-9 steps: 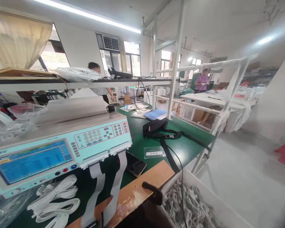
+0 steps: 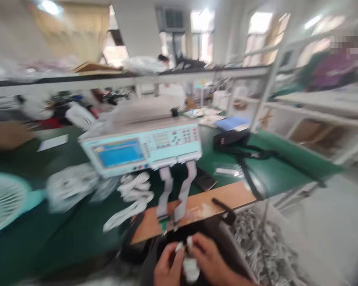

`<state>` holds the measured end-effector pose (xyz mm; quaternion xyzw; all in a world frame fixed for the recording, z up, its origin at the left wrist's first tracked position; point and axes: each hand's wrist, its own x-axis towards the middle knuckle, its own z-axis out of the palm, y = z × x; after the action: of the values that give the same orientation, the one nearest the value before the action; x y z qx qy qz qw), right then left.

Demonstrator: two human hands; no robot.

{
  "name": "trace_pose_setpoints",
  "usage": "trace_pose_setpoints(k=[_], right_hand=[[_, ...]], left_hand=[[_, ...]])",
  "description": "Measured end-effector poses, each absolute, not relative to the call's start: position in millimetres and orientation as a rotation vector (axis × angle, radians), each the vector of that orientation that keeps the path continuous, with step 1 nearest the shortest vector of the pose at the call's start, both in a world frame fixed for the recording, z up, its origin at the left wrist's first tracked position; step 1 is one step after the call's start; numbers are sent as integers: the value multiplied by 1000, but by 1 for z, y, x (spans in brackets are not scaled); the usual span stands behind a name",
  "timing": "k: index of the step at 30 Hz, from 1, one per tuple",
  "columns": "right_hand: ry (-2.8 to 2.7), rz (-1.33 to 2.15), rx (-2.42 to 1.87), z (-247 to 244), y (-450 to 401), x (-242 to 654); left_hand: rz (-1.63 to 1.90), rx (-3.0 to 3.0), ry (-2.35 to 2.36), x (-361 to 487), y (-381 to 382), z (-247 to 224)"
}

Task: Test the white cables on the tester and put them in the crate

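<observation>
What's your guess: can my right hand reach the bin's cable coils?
Probably yes: the cable coils lie exposed beside your right hand, under a thin hanging cord, though the fingers hold a white piece.

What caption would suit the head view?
Left hand and right hand pinch small white pieces before a machine on a green table.

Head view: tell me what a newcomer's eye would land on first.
Probably the turquoise-fronted machine with its lit blue screen, near the middle of the green tabletop. Next, at bottom centre, the left hand and right hand, close together, gripping small white pieces. Pale coiled cables crowd the lower right.
</observation>
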<state>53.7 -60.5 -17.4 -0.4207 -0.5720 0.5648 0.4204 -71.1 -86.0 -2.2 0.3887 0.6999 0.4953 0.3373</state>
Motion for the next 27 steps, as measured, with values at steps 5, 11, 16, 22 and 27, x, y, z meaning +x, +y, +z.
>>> trace_pose_setpoints(k=[5,11,16,22,27], right_hand=[[-1312,1681,-980,-16,-47,34],[-1281,1731,-998,-14,-38,22],[-1275,1708,-1015,-10,-36,18],[-1277,1728,-1036,-7,-35,18],[-1174,1776,-1050,-1,-35,15]], left_hand=[[1236,934,1623,-88,-92,-1],[1219,1040,1519,-110,-88,0],[1165,1167,1477,-127,-86,4],[1094,1315,1474,-135,-84,6],[1106,1278,1441,-137,-82,5]])
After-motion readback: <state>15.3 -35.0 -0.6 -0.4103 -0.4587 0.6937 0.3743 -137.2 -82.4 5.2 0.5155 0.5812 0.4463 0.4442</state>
